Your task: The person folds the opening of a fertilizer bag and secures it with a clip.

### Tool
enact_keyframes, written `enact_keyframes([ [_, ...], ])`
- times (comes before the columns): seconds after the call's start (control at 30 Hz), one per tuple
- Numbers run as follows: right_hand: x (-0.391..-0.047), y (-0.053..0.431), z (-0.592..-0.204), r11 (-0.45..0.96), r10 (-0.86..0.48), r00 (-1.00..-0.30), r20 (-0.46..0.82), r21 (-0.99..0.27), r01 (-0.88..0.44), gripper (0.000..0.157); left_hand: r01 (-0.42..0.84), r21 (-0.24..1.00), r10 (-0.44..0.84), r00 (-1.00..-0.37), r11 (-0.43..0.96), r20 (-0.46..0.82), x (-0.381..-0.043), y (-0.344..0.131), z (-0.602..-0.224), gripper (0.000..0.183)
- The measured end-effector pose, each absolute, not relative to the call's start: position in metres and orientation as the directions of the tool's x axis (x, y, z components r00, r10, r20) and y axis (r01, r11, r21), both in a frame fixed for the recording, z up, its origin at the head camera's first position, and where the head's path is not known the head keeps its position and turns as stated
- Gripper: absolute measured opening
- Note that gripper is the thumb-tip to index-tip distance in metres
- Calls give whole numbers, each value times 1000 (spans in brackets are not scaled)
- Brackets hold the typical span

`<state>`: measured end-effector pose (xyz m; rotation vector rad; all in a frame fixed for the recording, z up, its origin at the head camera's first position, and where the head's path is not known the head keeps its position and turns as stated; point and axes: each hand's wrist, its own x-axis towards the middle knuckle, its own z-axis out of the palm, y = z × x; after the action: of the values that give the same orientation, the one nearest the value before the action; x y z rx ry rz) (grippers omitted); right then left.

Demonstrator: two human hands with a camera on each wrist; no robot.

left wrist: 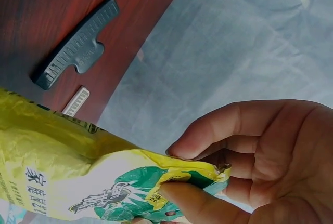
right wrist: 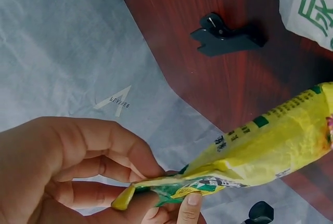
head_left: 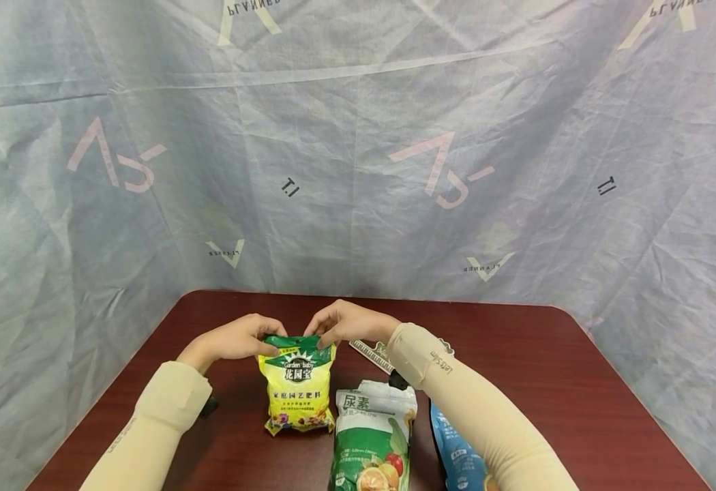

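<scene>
From here, left hand point(head_left: 233, 341) and right hand point(head_left: 358, 322) pinch the top corners of the yellow bag point(head_left: 299, 395), prob so it stays level beside the green pouch point(head_left: 367, 436).

Cream, Close-Fitting and Lettered

The left sleeve point(head_left: 140, 436), at seven o'clock in the head view, and the right sleeve point(head_left: 493, 423), at five o'clock, are cream and snug. Each ends in a wide, folded-looking band — the left cuff point(head_left: 176, 389) and the right cuff point(head_left: 416, 351). Dark slanted lettering point(head_left: 440, 362) on the right reads "Let'sSlim"; the left's is too small to read. A black piece point(head_left: 397, 380) shows at the right cuff's seven o'clock — the fingers point(left wrist: 208, 128) are bare.
</scene>
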<state>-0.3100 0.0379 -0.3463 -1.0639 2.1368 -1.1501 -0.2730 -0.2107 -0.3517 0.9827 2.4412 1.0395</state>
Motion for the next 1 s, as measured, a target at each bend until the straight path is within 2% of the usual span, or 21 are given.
enact_keyframes([
  [1.0,-310,42,-347,340,-803,-594,-54,-860,-381,23,480,715,692,-721,508,-7,-272,-208,-351,9],
])
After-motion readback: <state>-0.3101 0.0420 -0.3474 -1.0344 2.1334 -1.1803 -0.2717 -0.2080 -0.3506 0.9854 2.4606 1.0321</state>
